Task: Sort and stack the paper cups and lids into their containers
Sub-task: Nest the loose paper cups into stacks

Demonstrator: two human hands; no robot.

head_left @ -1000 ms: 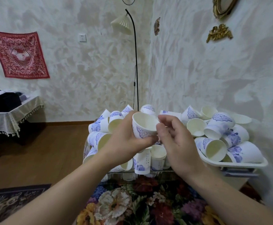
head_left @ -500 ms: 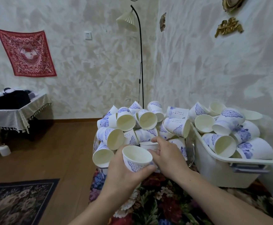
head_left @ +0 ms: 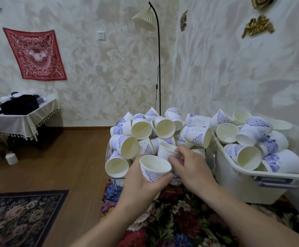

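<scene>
My left hand [head_left: 141,184] grips a white paper cup with blue print [head_left: 155,169], mouth up, just in front of the pile. My right hand [head_left: 191,166] pinches the rim of a second cup [head_left: 166,150] at the near edge of the heap. That heap of several blue-and-white cups [head_left: 145,131] fills a clear container [head_left: 116,180]. To the right, a white plastic bin [head_left: 243,186] holds several more cups [head_left: 248,154] and a flat white lid [head_left: 281,124] at its far side.
Both containers stand on a floral cloth [head_left: 172,220]. A black floor lamp [head_left: 158,56] rises behind the pile. Textured wall runs close along the right. Wood floor [head_left: 59,168], a dark rug [head_left: 20,214] and a draped side table [head_left: 20,118] lie to the left.
Both hands came down from above the pile to its near edge. The left hand kept its cup; the right hand left that cup's rim and now pinches another cup in the heap.
</scene>
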